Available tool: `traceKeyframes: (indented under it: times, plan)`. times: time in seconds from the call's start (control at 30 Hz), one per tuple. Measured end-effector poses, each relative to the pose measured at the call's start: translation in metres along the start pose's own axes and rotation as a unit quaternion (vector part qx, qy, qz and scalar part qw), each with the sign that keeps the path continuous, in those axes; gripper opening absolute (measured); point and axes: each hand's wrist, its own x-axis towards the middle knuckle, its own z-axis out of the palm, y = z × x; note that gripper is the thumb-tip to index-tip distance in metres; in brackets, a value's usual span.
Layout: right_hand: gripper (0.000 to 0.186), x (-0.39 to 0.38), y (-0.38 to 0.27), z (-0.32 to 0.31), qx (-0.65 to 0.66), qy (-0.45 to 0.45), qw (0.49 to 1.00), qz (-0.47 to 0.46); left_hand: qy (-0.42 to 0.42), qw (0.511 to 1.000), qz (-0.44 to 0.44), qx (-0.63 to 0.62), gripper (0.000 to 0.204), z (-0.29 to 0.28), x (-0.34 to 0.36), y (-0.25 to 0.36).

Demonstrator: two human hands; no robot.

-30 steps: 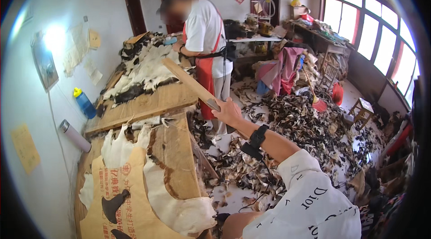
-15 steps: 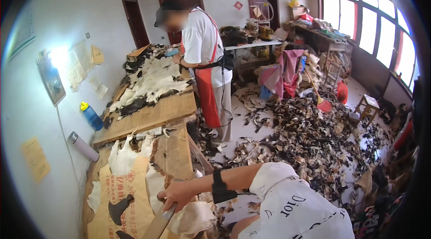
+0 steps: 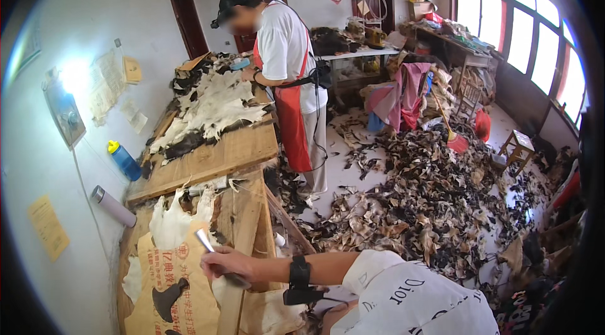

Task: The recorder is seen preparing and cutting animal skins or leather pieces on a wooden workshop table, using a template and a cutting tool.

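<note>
My right hand (image 3: 222,267) is closed around a slim knife-like tool (image 3: 204,240). Its flat silvery end points up past the fingers, and a dark end shows below the hand. The hand hovers over the right side of a brown paper sheet (image 3: 151,272) with red print. On that sheet lies a dark curved piece (image 3: 169,300), with part of another at the lower edge. A pale hide (image 3: 183,214) spreads out from under the paper. Beside the hand, a long wooden strip (image 3: 234,310) runs along the bench. My left hand is not in view.
Ahead, a person in a red apron (image 3: 292,127) bends over a pale hide (image 3: 217,105) on a wooden table (image 3: 220,155). A blue bottle (image 3: 125,162) and a grey flask (image 3: 113,207) stand by the left wall. Heaped scraps (image 3: 403,203) cover much of the floor at right.
My right hand has lifted slightly and moved left, and the tool's silvery end now points upward. The wooden strip lies farther right and reaches farther up the bench.
</note>
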Motion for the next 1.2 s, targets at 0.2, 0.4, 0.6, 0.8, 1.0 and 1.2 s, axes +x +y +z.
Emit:
traceKeyframes:
  times: [0.2, 0.4, 0.6, 0.8, 1.0, 1.2]
  plan:
    - [0.026, -0.03, 0.027, 0.028, -0.067, -0.035, 0.989, 0.128, 0.028, 0.999, -0.004, 0.025, 0.027, 0.008, 0.015, -0.019]
    - [0.03, -0.038, 0.015, -0.029, -0.228, 0.145, 0.954, 0.131, 0.042, 0.998, -0.022, 0.028, 0.029, 0.007, 0.01, -0.009]
    - [0.028, -0.025, 0.03, -0.05, -0.249, 0.207, 0.943, 0.075, 0.134, 0.986, 0.066, 0.071, 0.028, 0.018, 0.017, -0.029]
    - [0.031, -0.034, 0.012, -0.077, -0.25, 0.221, 0.931, 0.15, 0.073, 0.997, -0.002, 0.003, 0.027, 0.008, 0.022, -0.046]
    - [0.019, -0.028, 0.019, -0.04, -0.202, 0.174, 0.961, 0.076, 0.14, 0.986, 0.078, 0.039, 0.024, 0.022, 0.016, -0.019]
    - [0.02, -0.023, -0.013, -0.11, -0.305, 0.241, 0.918, 0.076, 0.061, 0.997, 0.045, 0.019, 0.02, 0.003, 0.022, -0.038]
